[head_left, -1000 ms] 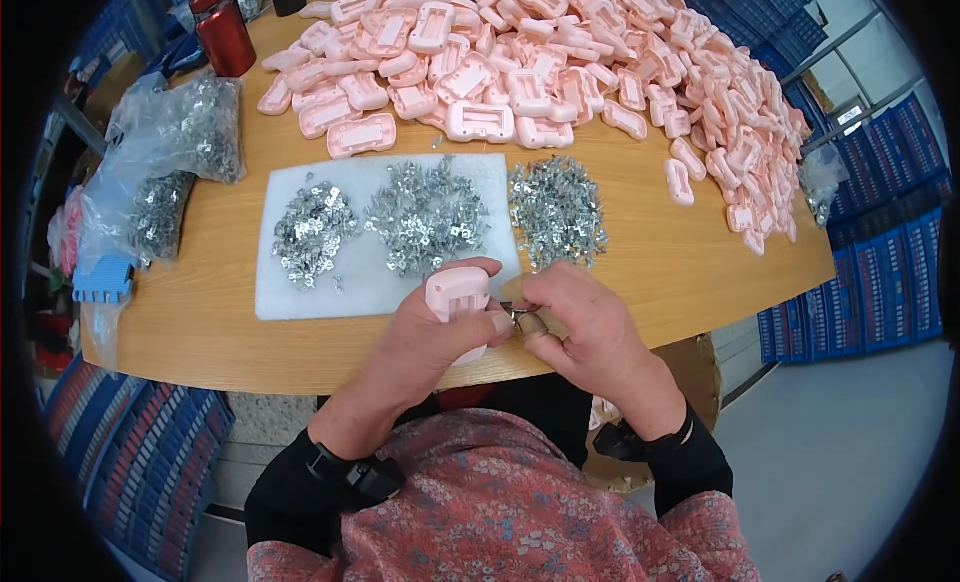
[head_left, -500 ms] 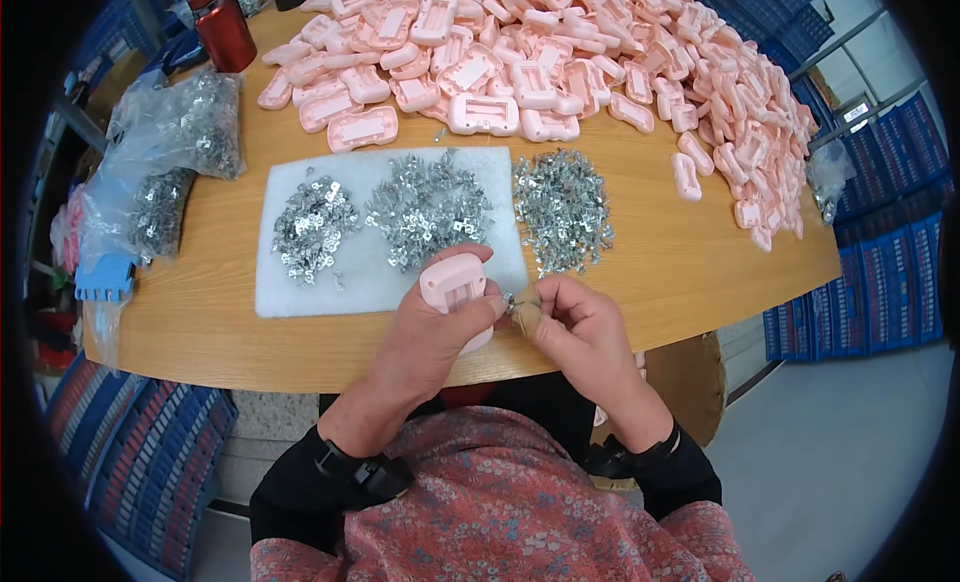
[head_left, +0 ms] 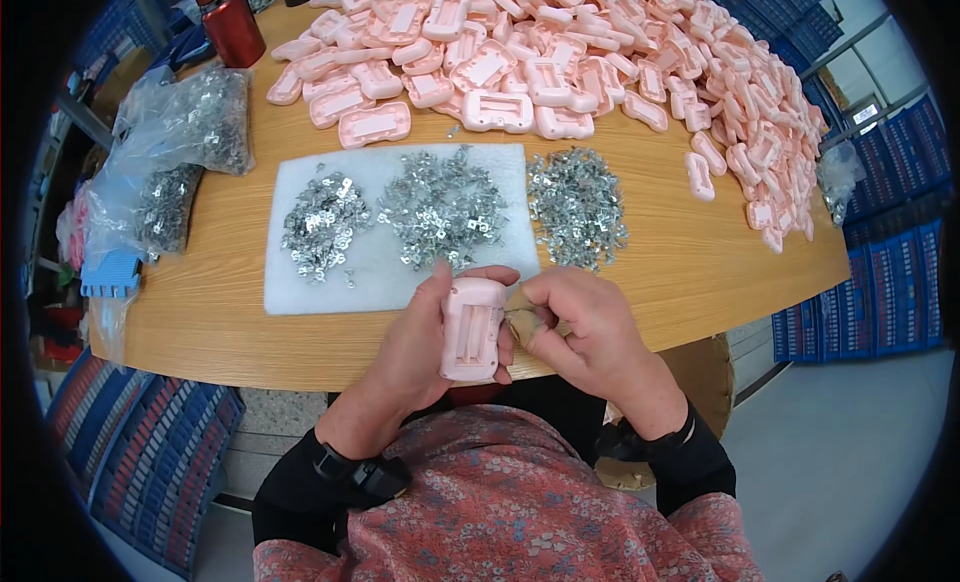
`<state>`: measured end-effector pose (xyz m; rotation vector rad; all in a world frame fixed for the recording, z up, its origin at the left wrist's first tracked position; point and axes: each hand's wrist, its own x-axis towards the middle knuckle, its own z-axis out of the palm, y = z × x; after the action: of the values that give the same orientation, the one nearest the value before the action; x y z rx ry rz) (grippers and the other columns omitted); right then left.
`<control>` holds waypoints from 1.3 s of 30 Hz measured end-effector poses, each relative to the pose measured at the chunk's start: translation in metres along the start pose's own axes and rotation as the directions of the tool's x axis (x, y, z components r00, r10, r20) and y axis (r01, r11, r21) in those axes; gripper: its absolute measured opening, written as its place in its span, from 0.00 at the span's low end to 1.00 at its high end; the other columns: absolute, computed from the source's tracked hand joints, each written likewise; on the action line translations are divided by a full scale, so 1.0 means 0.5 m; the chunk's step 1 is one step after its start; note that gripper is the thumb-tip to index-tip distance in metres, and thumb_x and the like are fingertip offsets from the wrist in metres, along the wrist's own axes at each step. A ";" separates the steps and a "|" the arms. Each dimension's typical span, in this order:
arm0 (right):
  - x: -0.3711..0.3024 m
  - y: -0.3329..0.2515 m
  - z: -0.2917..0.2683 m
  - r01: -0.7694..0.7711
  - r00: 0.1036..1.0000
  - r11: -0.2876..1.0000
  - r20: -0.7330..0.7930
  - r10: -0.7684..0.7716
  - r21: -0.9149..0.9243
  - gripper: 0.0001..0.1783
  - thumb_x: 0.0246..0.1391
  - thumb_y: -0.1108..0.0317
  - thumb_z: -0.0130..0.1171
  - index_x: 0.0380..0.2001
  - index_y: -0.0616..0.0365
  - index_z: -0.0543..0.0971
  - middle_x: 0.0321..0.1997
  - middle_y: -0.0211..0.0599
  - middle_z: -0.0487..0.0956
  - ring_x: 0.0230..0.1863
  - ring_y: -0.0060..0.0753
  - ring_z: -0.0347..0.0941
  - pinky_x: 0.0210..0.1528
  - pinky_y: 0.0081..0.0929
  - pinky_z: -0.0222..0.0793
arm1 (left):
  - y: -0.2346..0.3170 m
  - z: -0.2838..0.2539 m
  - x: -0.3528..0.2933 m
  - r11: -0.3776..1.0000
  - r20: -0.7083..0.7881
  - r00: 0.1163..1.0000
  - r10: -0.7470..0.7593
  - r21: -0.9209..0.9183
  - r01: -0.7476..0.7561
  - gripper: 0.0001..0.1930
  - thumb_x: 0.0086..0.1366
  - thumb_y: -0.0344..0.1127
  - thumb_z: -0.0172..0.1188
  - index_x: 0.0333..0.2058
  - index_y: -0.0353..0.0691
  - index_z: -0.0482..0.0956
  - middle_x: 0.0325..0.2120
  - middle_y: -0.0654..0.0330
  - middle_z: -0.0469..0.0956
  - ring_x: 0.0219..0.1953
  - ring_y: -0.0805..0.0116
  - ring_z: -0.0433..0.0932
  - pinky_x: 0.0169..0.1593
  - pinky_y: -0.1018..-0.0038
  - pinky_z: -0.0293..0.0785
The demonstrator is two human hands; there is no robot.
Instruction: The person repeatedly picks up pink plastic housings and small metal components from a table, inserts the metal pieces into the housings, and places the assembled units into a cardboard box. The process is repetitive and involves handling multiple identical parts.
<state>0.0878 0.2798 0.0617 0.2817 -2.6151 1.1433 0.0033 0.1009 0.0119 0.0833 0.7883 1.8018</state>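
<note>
My left hand (head_left: 408,344) is wrapped round a pale pink plastic case (head_left: 473,332) with a long battery compartment facing up. The case stands nearly upright over the table's near edge. At its right side my right hand (head_left: 592,332) pinches with thumb and forefinger, both tipped with tan covers. Whatever lies between those fingertips is hidden. Beyond my hands, small silvery metal clips form a left heap (head_left: 325,227) and a middle heap (head_left: 440,214) on a white foam pad (head_left: 310,294). A third heap (head_left: 578,210) lies on bare wood to the right.
A big pile of pink cases (head_left: 570,67) covers the table's far side and curves down the right. Bags of metal parts (head_left: 215,122) and a blue foam piece (head_left: 110,276) sit at left, near a red flask (head_left: 232,27). Blue racks (head_left: 150,452) flank the table.
The case has turned more upright, its compartment now facing up. My right fingertips have moved from a small metal piece by my left thumb onto the case's right edge. The view has shifted slightly.
</note>
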 end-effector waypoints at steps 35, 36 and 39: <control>-0.002 -0.003 0.008 -0.343 0.935 0.934 0.126 0.330 0.100 0.14 0.54 0.71 0.64 0.44 0.58 0.79 0.31 0.39 0.72 0.30 0.36 0.73 0.34 0.31 0.70 | -0.018 0.008 0.011 0.973 -0.080 0.975 -0.209 0.080 0.215 0.34 0.76 0.62 0.25 0.51 0.39 0.72 0.29 0.52 0.80 0.29 0.59 0.83 0.32 0.61 0.84; -0.001 -0.004 0.004 -0.363 0.927 0.925 0.146 0.346 0.114 0.14 0.55 0.71 0.64 0.45 0.58 0.80 0.31 0.39 0.72 0.31 0.36 0.73 0.34 0.31 0.70 | -0.020 0.005 0.012 0.976 -0.057 0.979 -0.196 0.081 0.200 0.34 0.76 0.62 0.25 0.50 0.39 0.72 0.28 0.52 0.81 0.29 0.60 0.83 0.32 0.61 0.84; 0.002 -0.012 -0.001 -0.399 0.916 0.912 0.082 0.392 0.100 0.13 0.54 0.73 0.65 0.44 0.58 0.82 0.32 0.33 0.72 0.28 0.24 0.71 0.33 0.22 0.68 | -0.008 0.021 0.006 0.969 -0.146 0.967 -0.211 0.102 0.226 0.35 0.76 0.62 0.25 0.47 0.37 0.74 0.28 0.52 0.81 0.29 0.60 0.83 0.33 0.62 0.84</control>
<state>0.0887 0.2760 0.0663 -0.2109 -2.7407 1.4331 0.0098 0.1090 0.0171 -0.0476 0.9618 1.5628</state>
